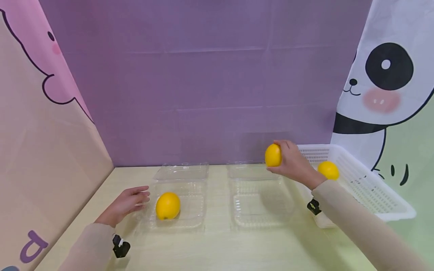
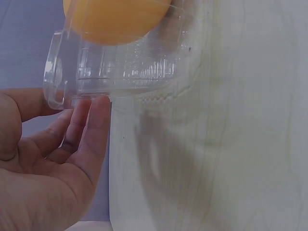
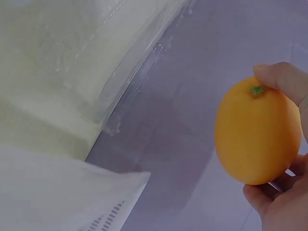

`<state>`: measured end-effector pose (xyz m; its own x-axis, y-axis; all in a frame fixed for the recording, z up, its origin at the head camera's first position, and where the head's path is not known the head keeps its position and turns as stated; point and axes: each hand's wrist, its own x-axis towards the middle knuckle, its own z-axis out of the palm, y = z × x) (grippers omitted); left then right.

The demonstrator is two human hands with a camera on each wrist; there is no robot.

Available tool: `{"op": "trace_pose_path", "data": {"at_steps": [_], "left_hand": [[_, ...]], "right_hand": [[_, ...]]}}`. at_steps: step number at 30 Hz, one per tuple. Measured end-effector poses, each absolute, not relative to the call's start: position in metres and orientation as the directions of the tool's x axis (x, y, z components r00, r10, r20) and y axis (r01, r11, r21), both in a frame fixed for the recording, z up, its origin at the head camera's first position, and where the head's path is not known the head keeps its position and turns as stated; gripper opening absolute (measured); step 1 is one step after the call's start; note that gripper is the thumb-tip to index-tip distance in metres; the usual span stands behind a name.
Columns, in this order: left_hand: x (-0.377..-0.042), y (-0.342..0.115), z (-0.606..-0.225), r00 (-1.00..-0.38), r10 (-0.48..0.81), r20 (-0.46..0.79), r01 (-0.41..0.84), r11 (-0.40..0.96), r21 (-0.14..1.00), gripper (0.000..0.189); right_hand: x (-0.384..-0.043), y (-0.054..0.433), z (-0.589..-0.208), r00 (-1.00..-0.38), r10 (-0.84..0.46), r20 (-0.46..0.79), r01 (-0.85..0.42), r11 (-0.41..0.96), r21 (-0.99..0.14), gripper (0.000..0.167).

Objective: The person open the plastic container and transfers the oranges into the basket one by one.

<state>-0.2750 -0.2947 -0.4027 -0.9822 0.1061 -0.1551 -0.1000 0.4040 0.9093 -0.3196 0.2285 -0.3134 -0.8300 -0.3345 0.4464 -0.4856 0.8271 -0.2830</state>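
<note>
Held up near the basket's back left corner, an orange (image 1: pixel 273 155) with a small green stem mark is gripped between thumb and fingers of my right hand (image 1: pixel 293 164). The right wrist view shows that orange (image 3: pixel 258 131) up close. My left hand (image 1: pixel 126 203) is at the left side of a clear plastic box (image 1: pixel 191 210), fingers loosely extended; its fingertips (image 2: pixel 100 103) seem to touch the box's side. Inside this lidded box, its lid standing open behind, lies another orange (image 1: pixel 168 206). To its right stands a second clear box (image 1: pixel 262 207) holding no fruit.
A white perforated basket (image 1: pixel 379 195) stands at the right, with one more orange (image 1: pixel 328 170) in it. Behind the pale wooden table (image 1: pixel 217 248) hangs a purple cloth backdrop (image 1: pixel 203 82). Printed cloths flank both sides. Each wrist carries a small black device.
</note>
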Motion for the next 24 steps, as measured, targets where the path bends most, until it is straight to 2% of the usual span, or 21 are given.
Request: {"op": "trace_pose_path", "data": {"at_steps": [18,24], "left_hand": [[-0.276,-0.295,-0.405,-0.984,0.096,-0.152,-0.102,0.401,0.911,0.057],[-0.275,-0.296,-0.406,-0.984,0.104,-0.143,-0.090,0.401,0.911,0.057]], "right_hand": [[-0.325,0.267,-0.298,-0.883,-0.277,0.379,-0.400,0.866,-0.299,0.091],[-0.329,0.283,-0.297,-0.906,-0.269,0.327,-0.377,0.863,-0.335,0.091]]}}
